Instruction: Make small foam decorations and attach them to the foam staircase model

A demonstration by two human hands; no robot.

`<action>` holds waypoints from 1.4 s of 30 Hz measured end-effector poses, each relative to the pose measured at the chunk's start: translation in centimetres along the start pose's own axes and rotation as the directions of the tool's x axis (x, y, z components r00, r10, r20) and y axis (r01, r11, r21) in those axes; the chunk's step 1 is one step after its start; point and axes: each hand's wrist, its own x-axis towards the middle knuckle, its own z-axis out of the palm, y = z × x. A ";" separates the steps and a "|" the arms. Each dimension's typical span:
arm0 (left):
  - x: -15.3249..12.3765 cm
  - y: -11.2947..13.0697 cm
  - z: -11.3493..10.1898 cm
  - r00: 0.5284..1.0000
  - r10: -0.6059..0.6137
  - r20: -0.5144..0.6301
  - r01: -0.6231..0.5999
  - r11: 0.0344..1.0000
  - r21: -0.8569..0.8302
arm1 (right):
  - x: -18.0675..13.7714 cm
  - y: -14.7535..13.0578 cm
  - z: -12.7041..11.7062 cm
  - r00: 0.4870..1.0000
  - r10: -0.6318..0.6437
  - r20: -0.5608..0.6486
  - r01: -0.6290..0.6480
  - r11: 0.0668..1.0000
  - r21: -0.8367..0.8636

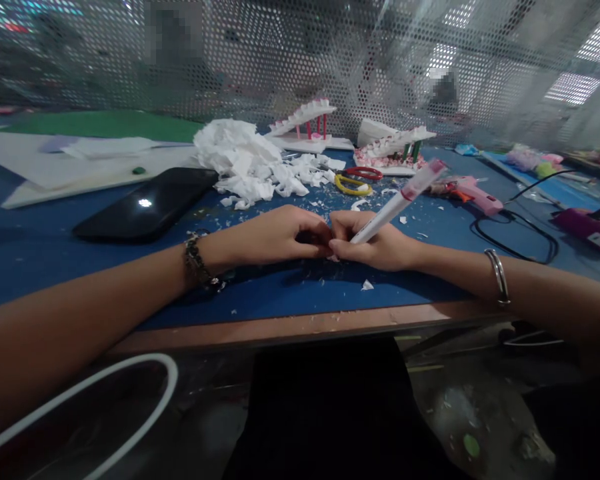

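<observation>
My two hands meet at the middle of the blue table. My right hand is closed around a white pen-like tool with a pink end, its tip pointing down between the hands. My left hand is curled, fingers pinched against a small piece I cannot make out where the tool's tip meets it. A beaded bracelet is on my left wrist, a metal bangle on my right.
A black phone lies left of my hands. A pile of white paper scraps sits behind. Two white foam models, yellow and red scissors, a pink glue gun with black cord stand further back right. A perforated screen closes the back.
</observation>
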 end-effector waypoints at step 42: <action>0.0 -0.2 -0.1 1.000 -0.007 0.019 0.007 1.000 0.005 | 0.0 0.2 0.1 1.000 -0.022 -0.011 0.023 0.999 0.041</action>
